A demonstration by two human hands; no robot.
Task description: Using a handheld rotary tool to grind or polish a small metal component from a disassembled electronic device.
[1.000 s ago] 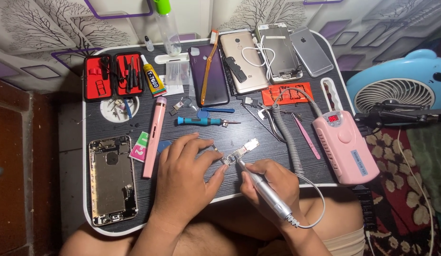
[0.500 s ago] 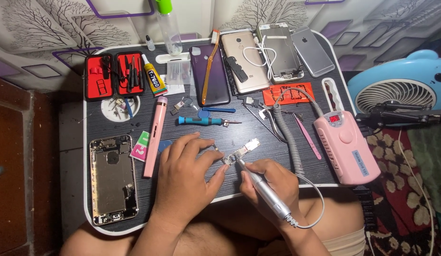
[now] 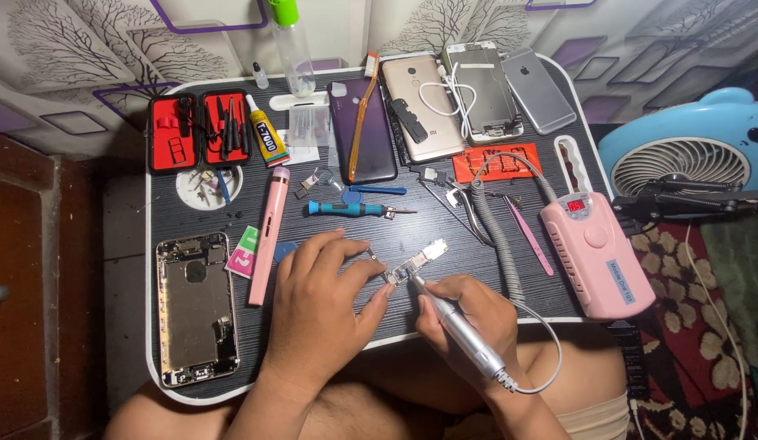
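1. Nothing has really moved since a second ago: both hands sit in the same spots, the tool tip at the same end of the board.
2. Left hand (image 3: 326,305) lies palm-down on the table (image 3: 159,342), thumb and forefinger pinching one end of the small circuit board (image 3: 411,262), other fingers loosely curled on the tabletop.
3. Right hand (image 3: 468,314) wraps the silver rotary pen (image 3: 456,330) like a pencil, fingers pressed together round its barrel, tip touching the board near the left thumb.
4. That board lies on the table's front middle, between the two hands, angled up to the right.
5. Risk, as I judge it: the tip works just beside the pinching fingertips, so a skid off the board edge could nick them.
6. The board is held at one end only; too much push might twist it free or gouge a part.
7. The pen's cord (image 3: 497,236) coils back to the pink control box (image 3: 595,248), running past the tweezers (image 3: 529,236) and cutters (image 3: 468,216); a tug on it could drag the tip sideways.
8. A blue screwdriver (image 3: 350,209) and loose small parts lie just beyond the left hand, easy to knock if it shifts.
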